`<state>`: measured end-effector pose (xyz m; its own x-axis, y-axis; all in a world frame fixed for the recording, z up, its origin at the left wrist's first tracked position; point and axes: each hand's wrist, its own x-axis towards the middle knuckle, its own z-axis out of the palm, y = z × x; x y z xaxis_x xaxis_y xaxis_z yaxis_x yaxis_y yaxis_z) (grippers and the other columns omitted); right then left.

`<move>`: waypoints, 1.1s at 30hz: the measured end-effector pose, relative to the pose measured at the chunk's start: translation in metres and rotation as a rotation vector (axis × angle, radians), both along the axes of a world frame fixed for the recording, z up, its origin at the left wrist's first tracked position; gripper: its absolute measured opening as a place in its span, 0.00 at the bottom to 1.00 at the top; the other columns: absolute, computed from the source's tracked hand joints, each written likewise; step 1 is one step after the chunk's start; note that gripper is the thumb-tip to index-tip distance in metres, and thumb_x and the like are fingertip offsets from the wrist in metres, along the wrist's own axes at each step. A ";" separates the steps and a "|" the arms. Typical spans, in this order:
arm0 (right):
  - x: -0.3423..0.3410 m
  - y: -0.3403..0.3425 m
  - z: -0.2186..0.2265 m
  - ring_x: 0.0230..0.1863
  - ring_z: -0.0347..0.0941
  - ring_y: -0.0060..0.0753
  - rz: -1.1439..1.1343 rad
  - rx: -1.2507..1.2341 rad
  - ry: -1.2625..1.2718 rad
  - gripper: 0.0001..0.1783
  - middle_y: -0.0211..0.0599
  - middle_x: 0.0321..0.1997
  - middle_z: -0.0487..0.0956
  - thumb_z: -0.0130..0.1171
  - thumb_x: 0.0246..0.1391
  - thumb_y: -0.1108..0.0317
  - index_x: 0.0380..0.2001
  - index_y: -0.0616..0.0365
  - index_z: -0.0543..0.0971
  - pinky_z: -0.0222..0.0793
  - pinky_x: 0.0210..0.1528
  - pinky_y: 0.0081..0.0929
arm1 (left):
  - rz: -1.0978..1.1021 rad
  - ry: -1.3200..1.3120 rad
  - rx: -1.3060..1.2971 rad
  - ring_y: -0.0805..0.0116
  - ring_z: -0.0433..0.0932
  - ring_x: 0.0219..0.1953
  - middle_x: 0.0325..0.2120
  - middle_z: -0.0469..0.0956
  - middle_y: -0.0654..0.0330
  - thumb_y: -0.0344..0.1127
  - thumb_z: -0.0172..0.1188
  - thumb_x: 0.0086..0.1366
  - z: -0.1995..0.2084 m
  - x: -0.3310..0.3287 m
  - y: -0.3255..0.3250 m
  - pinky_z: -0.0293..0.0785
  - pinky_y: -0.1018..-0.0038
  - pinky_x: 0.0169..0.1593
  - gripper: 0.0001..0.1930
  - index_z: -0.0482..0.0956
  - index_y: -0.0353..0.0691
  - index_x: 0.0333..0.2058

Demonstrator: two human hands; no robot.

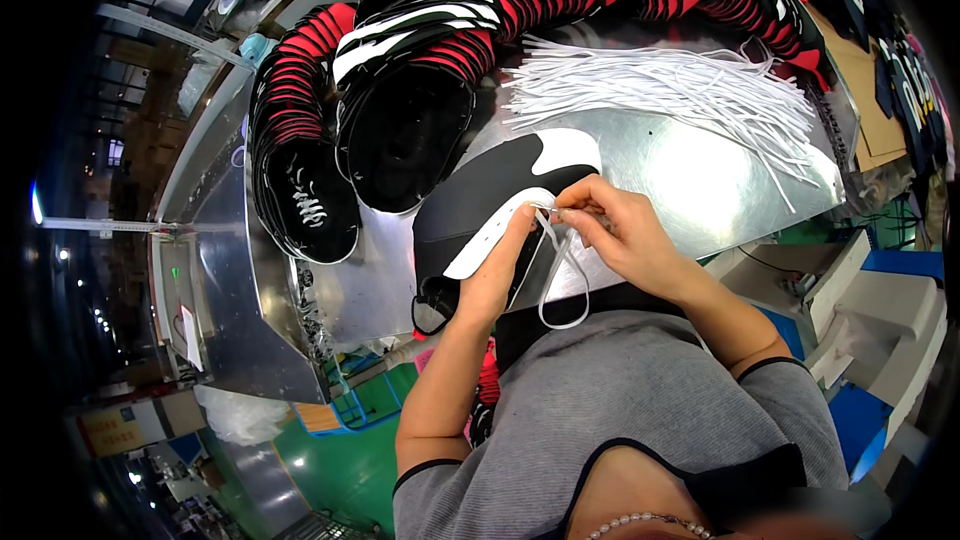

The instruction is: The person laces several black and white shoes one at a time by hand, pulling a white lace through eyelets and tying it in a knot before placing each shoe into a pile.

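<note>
A black and white shoe upper (478, 188) lies at the near edge of the metal table. My left hand (497, 272) is closed on its white eyelet strip, thumb towards the strip's far end. Close beside it, my right hand (622, 230) pinches a white shoelace (586, 302) between thumb and fingers at the eyelets. The lace hangs in a loop below my fingers, over the near side of the upper. Exactly how its tip sits in the eyelet is too small to tell.
A bundle of white laces (665, 90) lies on the metal table (640, 155) beyond my hands. Long curved rows of nested black, red and white uppers (405, 130) stand to the left and back. A laced upper (308, 202) ends the leftmost row. White-and-blue bins (870, 330) are at right.
</note>
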<state>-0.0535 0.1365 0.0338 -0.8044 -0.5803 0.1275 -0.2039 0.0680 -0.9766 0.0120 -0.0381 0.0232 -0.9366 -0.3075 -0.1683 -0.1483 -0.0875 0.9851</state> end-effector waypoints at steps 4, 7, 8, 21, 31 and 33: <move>-0.005 -0.003 -0.005 0.31 0.79 0.35 0.011 0.042 0.045 0.05 0.41 0.32 0.81 0.53 0.61 0.72 0.39 0.62 0.75 0.71 0.35 0.27 | 0.018 -0.003 -0.002 0.75 0.78 0.37 0.35 0.81 0.62 0.32 0.61 0.67 -0.001 0.001 0.000 0.74 0.78 0.44 0.07 0.81 0.36 0.40; -0.009 -0.004 -0.001 0.31 0.80 0.38 0.062 0.074 -0.046 0.06 0.42 0.31 0.82 0.53 0.62 0.71 0.39 0.62 0.75 0.72 0.34 0.30 | -0.019 -0.014 -0.041 0.74 0.79 0.41 0.39 0.81 0.60 0.35 0.60 0.67 0.001 0.002 -0.004 0.74 0.78 0.46 0.11 0.80 0.34 0.43; -0.009 -0.006 -0.002 0.31 0.80 0.41 0.061 0.071 -0.005 0.07 0.43 0.32 0.82 0.53 0.62 0.71 0.40 0.62 0.74 0.72 0.34 0.32 | -0.036 -0.016 -0.055 0.73 0.79 0.43 0.41 0.81 0.59 0.36 0.60 0.68 0.002 0.004 -0.005 0.74 0.77 0.47 0.13 0.80 0.33 0.45; -0.034 -0.037 0.003 0.35 0.78 0.54 0.205 0.492 0.362 0.12 0.49 0.33 0.80 0.55 0.59 0.69 0.45 0.59 0.71 0.72 0.35 0.44 | -0.083 -0.058 -0.052 0.65 0.79 0.45 0.42 0.80 0.57 0.37 0.54 0.70 -0.044 0.008 -0.027 0.72 0.71 0.52 0.16 0.77 0.31 0.49; -0.046 -0.015 -0.007 0.28 0.65 0.11 -0.059 -0.060 -0.443 0.25 0.22 0.32 0.76 0.74 0.42 0.67 0.44 0.58 0.76 0.57 0.27 0.14 | -0.149 -0.059 -0.173 0.72 0.80 0.39 0.39 0.82 0.61 0.40 0.59 0.68 -0.003 0.009 -0.040 0.74 0.77 0.45 0.15 0.80 0.34 0.45; -0.036 -0.017 0.000 0.24 0.62 0.09 -0.049 -0.049 -0.474 0.24 0.19 0.28 0.73 0.75 0.42 0.65 0.42 0.57 0.76 0.50 0.23 0.12 | -0.268 0.001 -0.253 0.70 0.80 0.41 0.40 0.82 0.60 0.39 0.61 0.67 -0.005 0.018 -0.051 0.75 0.75 0.45 0.15 0.80 0.34 0.45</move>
